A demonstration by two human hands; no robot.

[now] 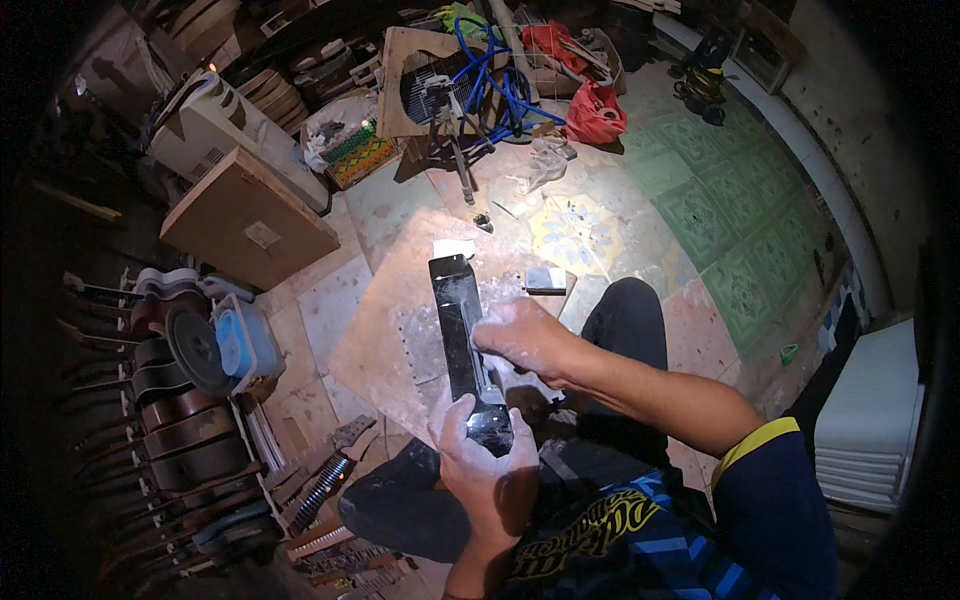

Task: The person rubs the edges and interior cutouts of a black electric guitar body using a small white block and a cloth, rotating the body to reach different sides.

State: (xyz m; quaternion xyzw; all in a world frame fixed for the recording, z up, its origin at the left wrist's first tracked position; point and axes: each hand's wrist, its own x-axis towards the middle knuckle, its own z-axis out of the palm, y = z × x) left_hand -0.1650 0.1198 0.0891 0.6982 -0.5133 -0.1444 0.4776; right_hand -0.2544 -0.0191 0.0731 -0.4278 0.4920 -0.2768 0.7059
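A long, glossy black piece [458, 325], dusted white along its upper part, lies lengthwise in front of me; I cannot tell what it is. My left hand [485, 460] grips its near end, thumb and fingers wrapped round the two sides. Against the piece's right edge presses my right hand [525, 340], closed and powdered white. Whatever its fingers hold is hidden. Just beyond the far end lies a small white piece [454, 248], and to the right sits a small dark block with a pale top [545, 280].
A dusty board [375, 340] lies on the tiled floor beneath. Several guitar-like bodies [195, 435] stand racked at left, beside a blue tub [235, 340]. A brown panel [250, 220] leans farther back. Blue hose [490, 75] and a red bag [596, 112] are at the back.
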